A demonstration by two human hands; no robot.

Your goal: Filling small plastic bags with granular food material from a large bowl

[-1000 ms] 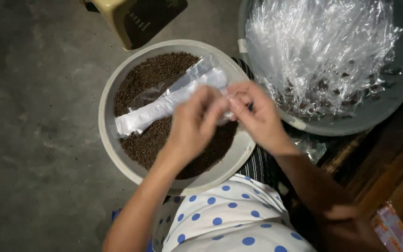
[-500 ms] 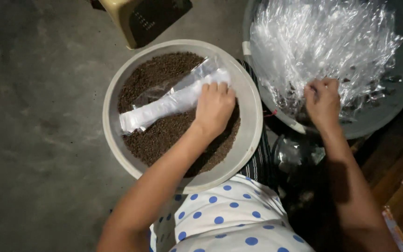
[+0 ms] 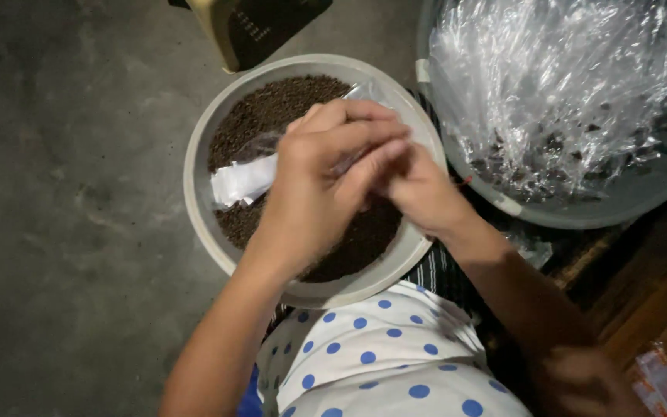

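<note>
Over the round beige plastic basin [image 3: 204, 224] of dark brown granules [image 3: 272, 116], I see my left hand [image 3: 326, 181] and right hand [image 3: 422, 193] meet, both pinching a narrow clear plastic bag [image 3: 242, 179] lying across it; beside it, a grey basin [image 3: 642, 193] holds crumpled clear bags [image 3: 550, 69].

Counts, placed rel. to the pale basin [image 3: 198, 201] of dark brown granules:

- Basins: 2. The pale one, plus 1 grey basin [image 3: 642, 197] just right of it.
- Hands: 2, both over the pale basin: left hand [image 3: 322, 174], right hand [image 3: 418, 189], touching each other.
- White-ended plastic bags in hand: 1 [image 3: 241, 179], above the granules.
- Clear bags in the grey basin: a heap [image 3: 557, 85], too tangled to count.
- Boxy yellowish obj. w/ dark face: 1 [image 3: 260, 27], just beyond the pale basin's far rim.
</note>
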